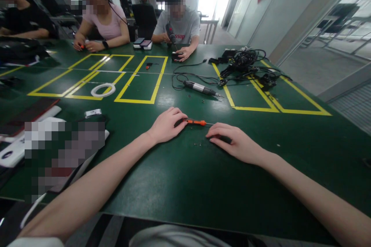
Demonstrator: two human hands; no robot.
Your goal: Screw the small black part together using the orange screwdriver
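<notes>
An orange and black screwdriver [199, 122] lies nearly level just above or on the green table, its thin metal shaft pointing right. My left hand [168, 123] is closed around the black end of its handle. Close to the shaft's tip is my right hand [236, 142], with fingers curled and thumb and fingertips drawn together low over the table. Whatever sits between those fingertips, if anything, is too small to make out. A few tiny screws [197, 144] lie on the table just left of my right hand.
Beyond my hands lies a corded electric screwdriver [199, 87]. A heap of black cables [246, 61] is at the back right. Yellow tape [136, 101] marks rectangles; a white tape roll [103, 90] lies left. Flat devices [78, 150] flank my left arm. Co-workers sit opposite.
</notes>
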